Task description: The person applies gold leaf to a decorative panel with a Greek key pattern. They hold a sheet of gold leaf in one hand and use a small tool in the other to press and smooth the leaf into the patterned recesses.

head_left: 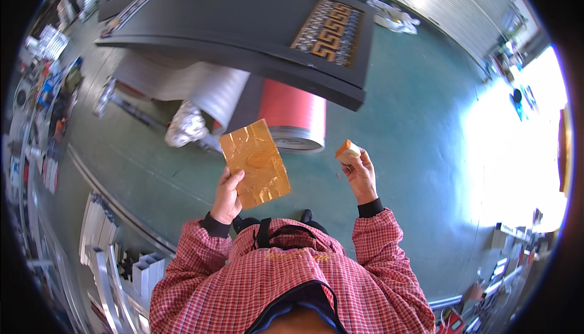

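Note:
My left hand (226, 195) grips the lower left edge of a flat, gold foil-covered board (271, 182), thumb on top. A wet-looking orange-gold smear (261, 159) lies near the board's middle. To the right, apart from the board, my right hand (362, 179) pinches a small pale sponge (349, 151) with an orange face. Ahead of both hands lies a dark grey door-like panel (231, 20), raised above the floor. Its right end carries a raised Greek-key pattern (331, 33), coloured gold, with a silvery textured strip alongside. Neither hand touches the panel.
Beneath the panel stand a red roll (294, 106) and a silvery sheet roll (207, 87), with a crumpled foil-like bundle (186, 125) beside them. Metal profiles (146, 273) lie at the lower left. Cluttered shelving (36, 121) lines the left side. White plastic sheeting (394, 16) lies at the far right.

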Demonstrator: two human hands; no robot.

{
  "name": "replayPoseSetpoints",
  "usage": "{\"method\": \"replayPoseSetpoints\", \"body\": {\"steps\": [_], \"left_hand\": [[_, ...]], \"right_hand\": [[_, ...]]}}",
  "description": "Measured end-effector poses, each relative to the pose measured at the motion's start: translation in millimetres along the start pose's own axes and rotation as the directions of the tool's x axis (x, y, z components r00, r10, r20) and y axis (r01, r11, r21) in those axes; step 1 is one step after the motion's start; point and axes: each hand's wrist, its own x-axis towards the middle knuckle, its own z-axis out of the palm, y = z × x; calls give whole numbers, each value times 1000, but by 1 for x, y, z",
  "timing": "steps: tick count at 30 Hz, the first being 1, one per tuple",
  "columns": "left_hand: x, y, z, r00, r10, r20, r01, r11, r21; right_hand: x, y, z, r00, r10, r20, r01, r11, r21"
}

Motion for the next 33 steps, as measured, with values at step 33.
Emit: {"method": "replayPoseSetpoints", "body": {"steps": [33], "left_hand": [[300, -151, 423, 996, 90, 6, -89, 990, -111]], "right_hand": [[359, -339, -146, 874, -29, 486, 319, 788, -526]]}}
